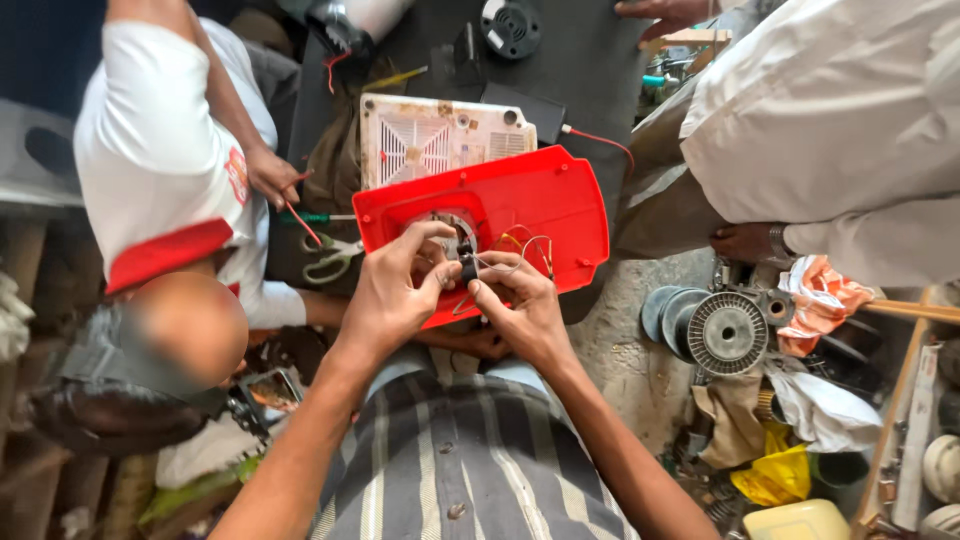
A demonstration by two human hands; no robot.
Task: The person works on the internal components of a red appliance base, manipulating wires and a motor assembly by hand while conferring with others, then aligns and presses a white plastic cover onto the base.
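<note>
1. Left hand (395, 290): fingers curled shut, thumb and forefinger pinched on a small black plastic component (467, 268), which sits between the two hands over the panel's middle opening.
2. Right hand (520, 300): closed likewise, fingertips pressing the same component from the opposite side; thumbs of both hands nearly touch.
3. Small black plastic component: tiny, rigid, wired. Judged light and easily dropped; best held by its body between fingertips, not by its leads.
4. Thin insulated wires, yellow, red and pale (520, 250): loop out just beyond the right hand's fingertips. Judged limp and fragile at the joints; pulling on them risks a break.
5. Red flat plastic appliance panel with rounded corners (560, 205): lies directly under and ahead of both hands, propped on the lap. Judged stiff, light, smooth; its edges offer the safest hold.
6. Cream plastic vented housing (440, 135): beyond the panel, further from the hands.
7. Green-handled scissors (335, 258): just left of the left hand.
8. Round grey metal wire spool (727, 332): well to the right of the right hand, on the ground.
9. Another person in a white and red shirt (150, 150): seated left of the left hand, holding a red wire.
10. Third person in white clothing (830, 120): well right of the right hand.
</note>
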